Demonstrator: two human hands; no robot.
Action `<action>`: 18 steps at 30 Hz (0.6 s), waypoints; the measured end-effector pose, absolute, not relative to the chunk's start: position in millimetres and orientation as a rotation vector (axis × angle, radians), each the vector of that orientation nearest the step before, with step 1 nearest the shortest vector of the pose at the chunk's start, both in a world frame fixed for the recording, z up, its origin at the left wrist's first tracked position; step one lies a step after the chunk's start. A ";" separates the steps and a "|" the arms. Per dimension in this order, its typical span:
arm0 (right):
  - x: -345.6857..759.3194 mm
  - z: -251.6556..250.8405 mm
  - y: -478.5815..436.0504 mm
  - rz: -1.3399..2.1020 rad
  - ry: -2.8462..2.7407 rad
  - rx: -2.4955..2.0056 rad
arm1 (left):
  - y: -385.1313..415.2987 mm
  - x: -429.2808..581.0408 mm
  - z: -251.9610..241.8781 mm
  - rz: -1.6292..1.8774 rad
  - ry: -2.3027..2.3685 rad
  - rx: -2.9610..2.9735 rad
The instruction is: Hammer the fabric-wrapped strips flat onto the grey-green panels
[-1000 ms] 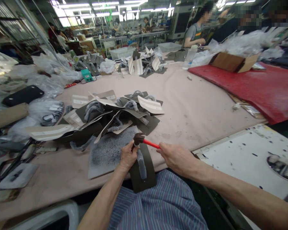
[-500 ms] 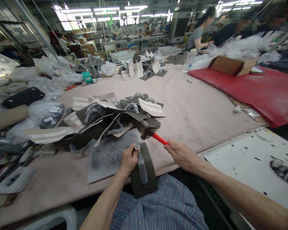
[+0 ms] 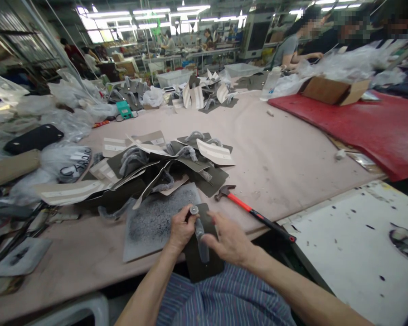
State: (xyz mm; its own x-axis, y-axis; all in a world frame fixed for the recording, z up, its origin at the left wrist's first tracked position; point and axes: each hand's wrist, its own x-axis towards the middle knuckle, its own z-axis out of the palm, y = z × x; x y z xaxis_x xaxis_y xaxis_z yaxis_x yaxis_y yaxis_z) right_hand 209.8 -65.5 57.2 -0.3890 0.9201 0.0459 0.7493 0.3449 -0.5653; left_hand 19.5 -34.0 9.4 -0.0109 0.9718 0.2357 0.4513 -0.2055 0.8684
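My left hand (image 3: 182, 228) is closed around a short metal punch (image 3: 193, 210), whose round top shows above the thumb. Below it, a dark olive panel (image 3: 196, 268) with a plastic-wrapped handle (image 3: 203, 251) lies partly over my lap and the table edge. My right hand (image 3: 233, 240) is empty, fingers and thumb apart, at the right side of the panel beside the handle. A claw hammer (image 3: 246, 208) with a red and black handle lies on the table, its grip end sticking out past the edge. The punch's lower end is hidden.
A speckled grey board (image 3: 156, 222) lies under my left hand's side. Behind it is a heap of similar panels (image 3: 132, 174) with wrapped handles. Plastic bags (image 3: 66, 158) crowd the left. A red sheet (image 3: 347, 117) with a cardboard box (image 3: 329, 90) lies right. Co-workers sit farther back.
My right hand has let go of the hammer, which now rests on the table, and has moved left to the panel with its fingers spread. My left hand stays on the punch.
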 end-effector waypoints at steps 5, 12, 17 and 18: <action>146.3 50.9 -97.5 0.713 -2.494 -1.791 | -30.9 17.7 7.7 1.229 1.488 1.463; 161.1 58.4 -84.2 0.773 -2.388 -1.750 | -30.5 16.3 4.5 1.394 1.525 1.292; 196.3 52.7 -69.1 1.055 -1.676 -1.660 | -35.8 -5.8 2.8 1.621 1.569 1.031; 203.6 50.4 -64.8 1.194 -1.446 -1.576 | -37.3 -11.3 1.3 1.615 1.595 1.013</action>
State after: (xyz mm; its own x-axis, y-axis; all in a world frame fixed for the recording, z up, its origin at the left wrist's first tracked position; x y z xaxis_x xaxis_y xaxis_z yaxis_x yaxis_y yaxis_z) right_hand 203.6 -64.8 50.4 -0.0372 0.9832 -0.1784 0.3615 -0.1532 -0.9197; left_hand -11.3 -37.3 1.3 -0.4946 0.8651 0.0835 0.0723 -0.0548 0.9959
